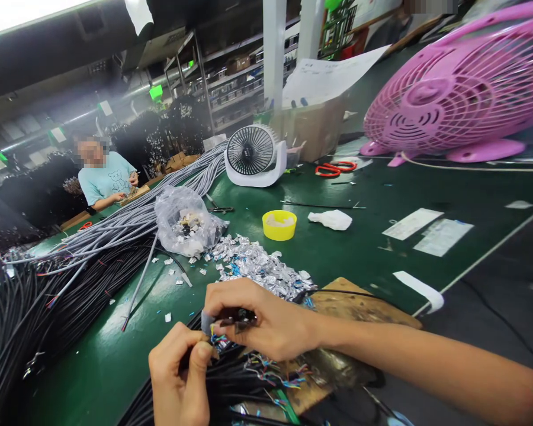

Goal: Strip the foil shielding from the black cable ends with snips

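My left hand (177, 373) is closed, thumb and forefinger pinching the end of a black cable whose thin coloured wires (221, 341) fan out beside the fingertips. Right against it, my right hand (266, 322) is curled around a dark metal tool (240, 323), its exact kind partly hidden by the fingers. A grey wrap (206, 322) covers the forefinger tip of that hand. Beneath both hands lie black cables with stripped, multicoloured ends (278, 370). A worn wooden board (337, 296) sits under the right wrist.
Silvery foil scraps (257, 266) are heaped beyond my hands, near a plastic bag (182, 219) and a yellow dish (279, 226). Grey cables (133, 231) and black cables (71, 296) cover the left side. Fans (251, 155), red-handled scissors (335, 169) and a co-worker (109, 174) are farther back.
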A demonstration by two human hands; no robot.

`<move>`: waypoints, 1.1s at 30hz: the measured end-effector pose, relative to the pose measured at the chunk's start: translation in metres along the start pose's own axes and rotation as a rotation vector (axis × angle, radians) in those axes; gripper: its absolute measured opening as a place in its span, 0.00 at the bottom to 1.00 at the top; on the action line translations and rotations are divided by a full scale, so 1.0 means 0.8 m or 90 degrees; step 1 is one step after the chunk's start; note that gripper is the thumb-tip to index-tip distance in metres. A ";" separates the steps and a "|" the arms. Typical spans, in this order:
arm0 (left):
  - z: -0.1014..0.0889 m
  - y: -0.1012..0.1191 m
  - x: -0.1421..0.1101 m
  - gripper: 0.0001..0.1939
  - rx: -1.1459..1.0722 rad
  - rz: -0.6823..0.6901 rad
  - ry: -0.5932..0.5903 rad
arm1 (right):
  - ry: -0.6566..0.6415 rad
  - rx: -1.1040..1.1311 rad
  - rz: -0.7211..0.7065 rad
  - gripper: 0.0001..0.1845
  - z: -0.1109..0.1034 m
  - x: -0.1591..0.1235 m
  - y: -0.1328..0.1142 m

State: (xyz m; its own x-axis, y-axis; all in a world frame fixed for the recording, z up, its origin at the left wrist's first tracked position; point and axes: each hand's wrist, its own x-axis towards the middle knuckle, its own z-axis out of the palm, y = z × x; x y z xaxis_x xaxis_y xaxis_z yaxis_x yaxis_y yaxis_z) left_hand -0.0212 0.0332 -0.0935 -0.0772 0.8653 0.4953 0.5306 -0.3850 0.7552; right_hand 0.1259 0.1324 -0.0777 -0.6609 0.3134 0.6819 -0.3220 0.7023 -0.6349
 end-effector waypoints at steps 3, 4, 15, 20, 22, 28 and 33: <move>0.000 0.000 0.000 0.15 -0.004 0.009 0.003 | 0.000 -0.047 -0.016 0.05 0.000 -0.002 -0.006; 0.001 0.000 -0.001 0.16 -0.006 0.012 0.004 | 0.000 -0.056 -0.019 0.05 0.000 -0.003 -0.007; -0.002 0.002 0.002 0.20 -0.002 -0.001 0.048 | 0.060 -0.116 0.075 0.05 0.004 -0.002 0.005; -0.002 -0.001 0.001 0.17 0.014 -0.027 0.095 | 0.087 -0.069 -0.021 0.03 0.004 -0.005 0.002; -0.001 0.000 0.001 0.16 0.017 -0.032 0.105 | 0.093 -0.060 -0.056 0.03 0.004 -0.005 0.001; 0.000 0.004 0.002 0.14 0.010 -0.051 0.105 | 0.108 -0.090 -0.122 0.03 0.007 -0.006 0.006; 0.001 0.003 0.003 0.16 -0.004 -0.070 0.077 | 0.097 -0.178 -0.170 0.05 0.007 -0.009 0.012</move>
State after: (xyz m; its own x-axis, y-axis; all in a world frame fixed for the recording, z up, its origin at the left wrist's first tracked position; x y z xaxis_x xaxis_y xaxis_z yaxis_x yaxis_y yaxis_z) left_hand -0.0192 0.0345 -0.0908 -0.2364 0.8575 0.4570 0.5085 -0.2916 0.8102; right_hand 0.1238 0.1338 -0.0908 -0.4648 0.1725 0.8684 -0.2582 0.9118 -0.3193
